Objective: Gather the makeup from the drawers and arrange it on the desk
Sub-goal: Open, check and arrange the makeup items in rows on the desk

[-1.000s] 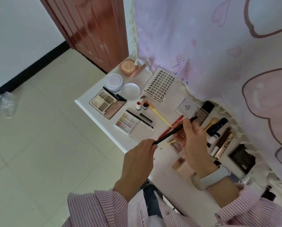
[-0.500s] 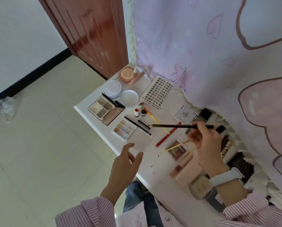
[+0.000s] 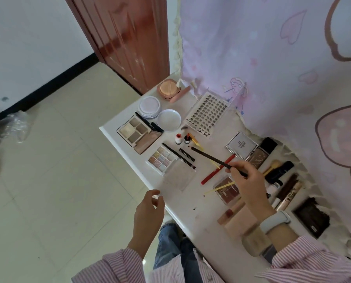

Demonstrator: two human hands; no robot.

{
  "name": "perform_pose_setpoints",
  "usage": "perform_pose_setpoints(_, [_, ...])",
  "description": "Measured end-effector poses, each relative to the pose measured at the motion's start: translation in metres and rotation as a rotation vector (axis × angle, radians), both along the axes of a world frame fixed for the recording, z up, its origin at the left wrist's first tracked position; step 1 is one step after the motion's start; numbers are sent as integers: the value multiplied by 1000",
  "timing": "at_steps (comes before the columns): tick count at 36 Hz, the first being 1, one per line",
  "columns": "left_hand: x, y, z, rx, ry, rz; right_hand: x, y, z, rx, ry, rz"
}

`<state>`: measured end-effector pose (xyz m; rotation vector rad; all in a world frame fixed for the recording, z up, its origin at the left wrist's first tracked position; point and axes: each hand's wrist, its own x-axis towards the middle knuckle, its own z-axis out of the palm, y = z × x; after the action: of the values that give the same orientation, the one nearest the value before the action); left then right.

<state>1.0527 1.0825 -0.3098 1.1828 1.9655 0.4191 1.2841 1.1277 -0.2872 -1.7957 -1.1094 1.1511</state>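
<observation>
- Nearest the camera, the left hand (image 3: 148, 213) hangs off the near edge of the white surface (image 3: 191, 203), fingers loosely curled and holding nothing.
- Right of it, the right hand (image 3: 250, 184) is raised over the surface, thumb and fingertips pinching the back end of a thin dark brush (image 3: 217, 161) whose tip points away toward the far left.
- Under the right hand lies a brown blush palette (image 3: 224, 190) with a yellow stick (image 3: 219, 187) across it; just beyond the palette lies a red pencil (image 3: 217, 169), which passes under the brush.
- Left of the red pencil sit a small multi-colour eyeshadow palette (image 3: 161, 160) and two black pencils (image 3: 182, 158), well apart from the left hand.
- Beyond those, two little bottles (image 3: 181, 138) stand upright near the brush tip, beside an open four-pan palette (image 3: 138, 132).
- Farther still are two round white lids (image 3: 158, 113), a lash tray (image 3: 206, 114) and a peach compact (image 3: 168, 88) at the far corner.
- Right of the right hand, tubes and a pale brush (image 3: 272, 167) lie along a pink curtain (image 3: 272, 58).
</observation>
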Motion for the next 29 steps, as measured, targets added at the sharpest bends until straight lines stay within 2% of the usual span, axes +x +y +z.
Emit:
perform_pose_setpoints(6, [0, 5, -4, -13, -39, 102, 7, 2, -7, -20, -353, 263])
perform_pose_setpoints(9, [1, 7, -4, 14, -40, 123, 8, 1, -5, -40, -443, 313])
perform_pose_setpoints(17, [1, 10, -8, 170, 12, 131, -4, 5, -11, 2, -524, 356])
perform_pose_setpoints(24, [-2, 16, -5, 254, -134, 286, -24, 16, -13, 77, -594, 397])
perform_pose_setpoints(29, [-5, 19, -5, 238, -210, 314, -34, 26, -18, 88, -668, 426])
